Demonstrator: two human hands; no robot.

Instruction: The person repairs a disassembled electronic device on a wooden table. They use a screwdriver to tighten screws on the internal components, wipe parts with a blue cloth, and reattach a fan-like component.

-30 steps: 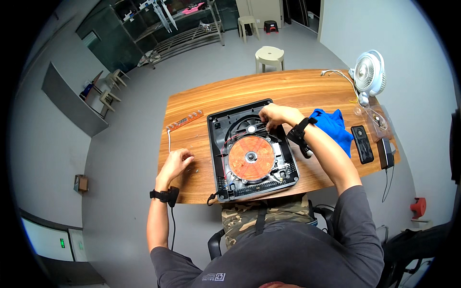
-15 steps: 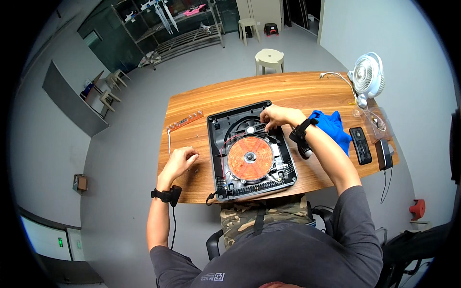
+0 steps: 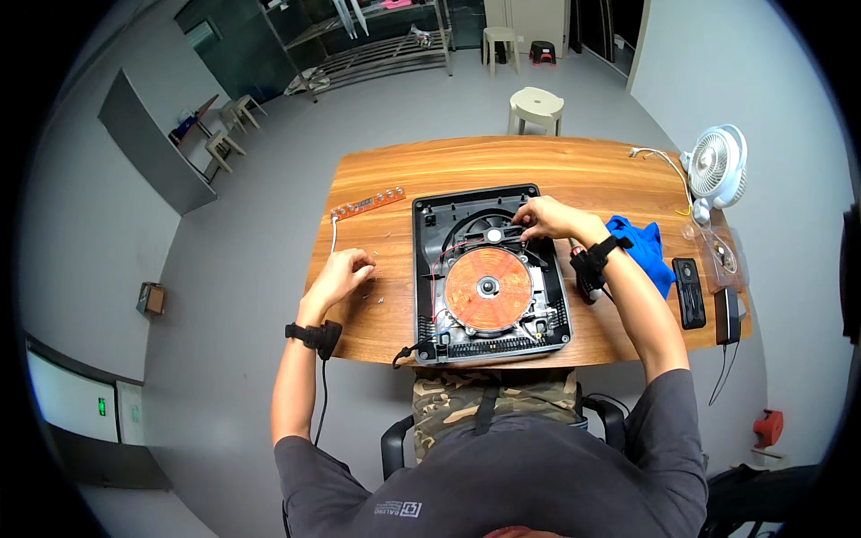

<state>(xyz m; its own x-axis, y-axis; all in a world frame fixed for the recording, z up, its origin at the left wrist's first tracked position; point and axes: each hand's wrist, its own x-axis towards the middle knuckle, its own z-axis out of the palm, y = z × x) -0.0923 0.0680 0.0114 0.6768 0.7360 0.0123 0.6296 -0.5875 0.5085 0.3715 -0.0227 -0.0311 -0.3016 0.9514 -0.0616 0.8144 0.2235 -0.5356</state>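
An opened induction cooker [image 3: 426, 296] lies on the wooden table in front of me, its inside facing up. A round copper coil [image 3: 489, 309] takes up its near half. Behind the coil is a black cooling fan [image 3: 493, 235] with a pale hub. My right hand [image 3: 549, 218] reaches in from the right, thumb and fingertips closed about the fan frame's right side; the exact contact is small and partly hidden. My left hand [image 3: 341, 273] hovers over the table left of the cooker, fingers curled together. Whatever might be between them is hidden. Tiny screw-like bits [image 3: 380, 300] lie near it.
An orange circuit strip [image 3: 368, 203] lies at the back left. Right of the cooker are a dark handheld tool [image 3: 587, 289] under my wrist, blue cloth [image 3: 647, 247], a black phone-like device [image 3: 689, 291], a black box [image 3: 727, 316], a clear tray [image 3: 720, 255] and a white fan [image 3: 717, 168].
The whole view has shifted, moving the table rightward in the picture. My left hand has moved slightly farther from me. My right hand remains at the cooling fan.
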